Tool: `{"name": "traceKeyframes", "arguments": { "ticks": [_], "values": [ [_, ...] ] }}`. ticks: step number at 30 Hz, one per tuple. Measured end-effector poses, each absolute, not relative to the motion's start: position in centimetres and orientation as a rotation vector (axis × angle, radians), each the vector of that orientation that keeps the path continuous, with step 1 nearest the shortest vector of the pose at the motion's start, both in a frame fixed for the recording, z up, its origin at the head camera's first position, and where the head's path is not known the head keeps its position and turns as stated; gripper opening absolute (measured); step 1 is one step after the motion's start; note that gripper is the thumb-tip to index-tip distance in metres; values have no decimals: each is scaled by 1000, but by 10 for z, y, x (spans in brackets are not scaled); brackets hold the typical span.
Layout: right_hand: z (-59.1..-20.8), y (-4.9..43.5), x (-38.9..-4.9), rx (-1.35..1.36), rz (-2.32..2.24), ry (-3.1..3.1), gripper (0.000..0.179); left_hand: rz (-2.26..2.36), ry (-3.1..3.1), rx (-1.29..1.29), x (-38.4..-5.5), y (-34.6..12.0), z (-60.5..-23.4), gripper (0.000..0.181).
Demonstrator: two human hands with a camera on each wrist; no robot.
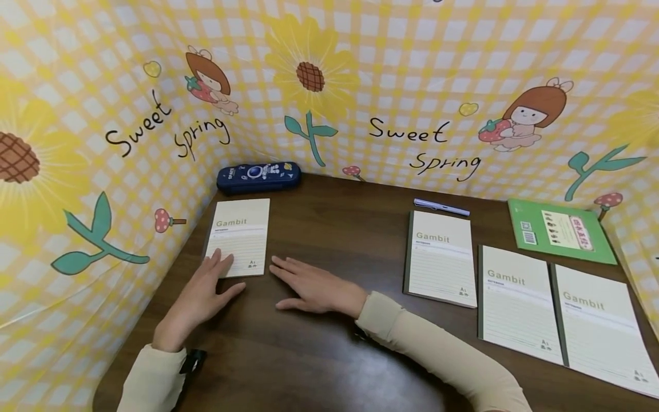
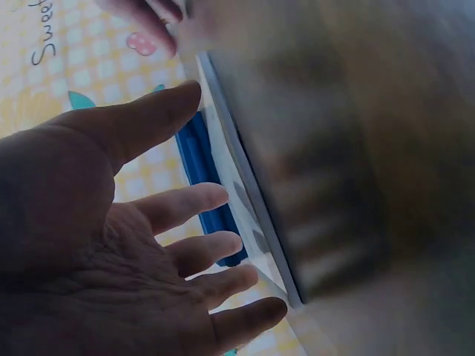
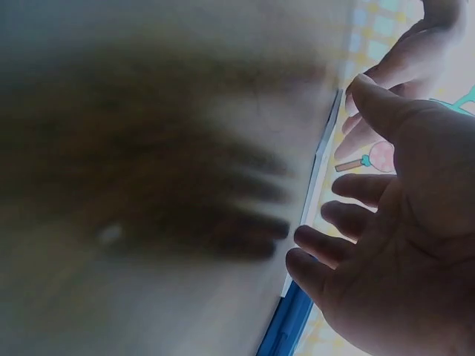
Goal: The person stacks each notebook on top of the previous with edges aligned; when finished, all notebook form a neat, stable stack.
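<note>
A pale notebook (image 1: 239,237) marked "Gambit" lies at the left of the brown table. My left hand (image 1: 203,292) is over its lower left corner, fingers stretched forward and thumb out to the side. In the left wrist view, the fingertips of this left hand (image 2: 171,252) are at the notebook's edge (image 2: 252,193); whether they touch it, I cannot tell. My right hand (image 1: 311,286) is just off the notebook's lower right side, palm down with extended fingers. The right wrist view shows the right hand (image 3: 393,237) holding nothing.
Behind the notebook lies a blue pencil case (image 1: 259,178). On the right are more Gambit notebooks (image 1: 441,257), a lilac pen (image 1: 441,207) and a green book (image 1: 530,220). A yellow checked cloth (image 1: 391,74) walls in the table (image 1: 329,229).
</note>
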State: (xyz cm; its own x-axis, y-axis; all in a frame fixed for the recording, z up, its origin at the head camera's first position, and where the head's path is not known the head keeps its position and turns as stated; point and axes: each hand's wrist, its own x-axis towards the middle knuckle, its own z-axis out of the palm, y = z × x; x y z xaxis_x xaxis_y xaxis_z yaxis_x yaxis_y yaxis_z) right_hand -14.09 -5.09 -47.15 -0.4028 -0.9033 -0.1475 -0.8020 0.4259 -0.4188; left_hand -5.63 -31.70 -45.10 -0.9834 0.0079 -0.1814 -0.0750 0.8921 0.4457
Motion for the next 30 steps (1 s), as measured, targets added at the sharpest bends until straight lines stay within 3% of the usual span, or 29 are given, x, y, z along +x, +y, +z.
{"name": "traceKeyframes", "arguments": {
  "ticks": [14, 30],
  "values": [
    [-476, -83, -143, -1481, -201, 2356, 79, 628, 2815, -22, -55, -322, -457, 90],
    [-474, -55, -147, -1444, -212, 2366, 77, 603, 2829, 91, -52, -295, -455, 85]
  ]
}}
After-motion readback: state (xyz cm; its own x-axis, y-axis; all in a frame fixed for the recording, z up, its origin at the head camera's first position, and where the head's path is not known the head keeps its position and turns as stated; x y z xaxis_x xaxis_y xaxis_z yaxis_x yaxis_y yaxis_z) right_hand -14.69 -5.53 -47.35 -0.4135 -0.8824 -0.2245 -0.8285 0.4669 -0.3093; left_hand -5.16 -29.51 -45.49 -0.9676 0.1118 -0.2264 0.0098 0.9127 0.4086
